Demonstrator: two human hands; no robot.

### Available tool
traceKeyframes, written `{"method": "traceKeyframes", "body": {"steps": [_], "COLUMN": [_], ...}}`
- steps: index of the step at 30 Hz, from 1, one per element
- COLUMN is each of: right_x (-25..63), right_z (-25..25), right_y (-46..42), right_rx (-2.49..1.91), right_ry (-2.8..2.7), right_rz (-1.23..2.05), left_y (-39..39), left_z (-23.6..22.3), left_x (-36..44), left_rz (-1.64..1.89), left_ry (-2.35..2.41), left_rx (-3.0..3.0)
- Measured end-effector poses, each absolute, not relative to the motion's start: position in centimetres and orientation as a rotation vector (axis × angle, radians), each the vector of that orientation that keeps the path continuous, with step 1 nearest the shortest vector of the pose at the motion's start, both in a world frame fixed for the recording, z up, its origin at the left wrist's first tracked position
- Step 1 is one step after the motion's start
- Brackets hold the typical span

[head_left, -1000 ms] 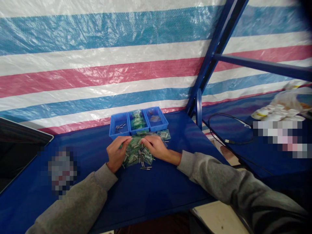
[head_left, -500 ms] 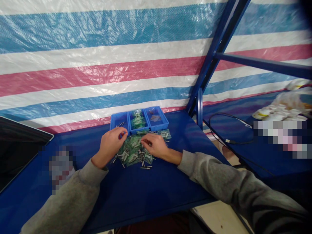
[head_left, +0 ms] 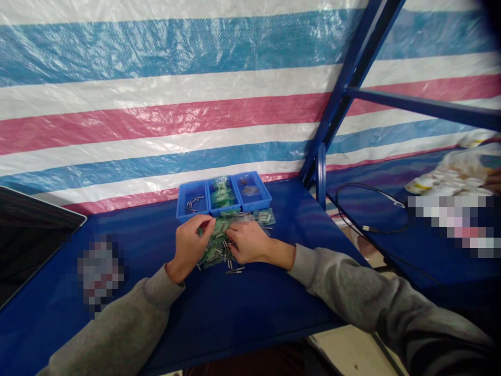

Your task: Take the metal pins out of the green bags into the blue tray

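While both hands hung over the heap on the table [head_left: 242, 313], the left hand [head_left: 190, 246] had its thumb and forefinger drawn near each other above the left part of the green packets [head_left: 212, 255]; whether anything was pinched between them, I could not tell. Bent over the right side of the heap, the right hand [head_left: 250, 244] had curled fingers, their tips down among the metal pins — too small and hidden to say if they clamped one.

Loose pins [head_left: 235, 271] lay at the heap's near edge, just in front of three blue bins' row of contents: pins in the left bin [head_left: 182, 201], packets in the middle bin [head_left: 225, 210].

Each pin looked light, stiff and slick, likely to roll, so mid-shaft seemed the best hold. The packets looked soft and slippery — better taken by a flat edge or corner, clear of the hard pieces inside.
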State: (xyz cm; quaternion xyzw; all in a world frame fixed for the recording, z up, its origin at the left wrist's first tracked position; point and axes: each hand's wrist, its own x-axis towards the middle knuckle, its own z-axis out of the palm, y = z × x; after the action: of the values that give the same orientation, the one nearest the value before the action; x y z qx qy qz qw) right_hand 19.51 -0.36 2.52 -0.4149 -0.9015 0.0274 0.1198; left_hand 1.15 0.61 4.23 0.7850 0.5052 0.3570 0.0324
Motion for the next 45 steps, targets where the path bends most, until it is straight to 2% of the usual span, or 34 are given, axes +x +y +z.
{"method": "traceKeyframes", "body": {"steps": [5,14,17,22,29,38,45], "right_x": [19.3,19.5,19.6,19.8,19.8,19.5,19.2], "right_z": [2.2,1.1,0.7,0.3,0.6,0.0,-0.2], "right_y": [-0.3,0.1,0.3,0.7,0.2,-0.3,-0.3], "right_rx": [-1.231,-1.407,-1.431,-1.312,-1.129,-1.052,-1.111], "right_ry": [-2.627,-2.313,-2.21,-1.963,-1.502,-1.507,-1.676], "right_rz": [0.07,0.104,0.157,0.304,0.486,0.623,0.567], "left_y": [0.2,0.5,0.7,1.0,0.6,0.8,0.7], "left_z": [2.2,0.8,0.9,0.9,0.9,0.9,0.7], "left_x": [1.2,0.7,0.9,1.1,0.9,0.8,0.7], "left_rz": [1.295,1.306,1.216,1.119,1.2,1.187,1.18], "left_ry": [1.464,1.305,1.273,1.271,1.128,1.123,1.282], "left_rx": [2.411,2.509,2.546,2.572,2.614,2.575,2.519]}}
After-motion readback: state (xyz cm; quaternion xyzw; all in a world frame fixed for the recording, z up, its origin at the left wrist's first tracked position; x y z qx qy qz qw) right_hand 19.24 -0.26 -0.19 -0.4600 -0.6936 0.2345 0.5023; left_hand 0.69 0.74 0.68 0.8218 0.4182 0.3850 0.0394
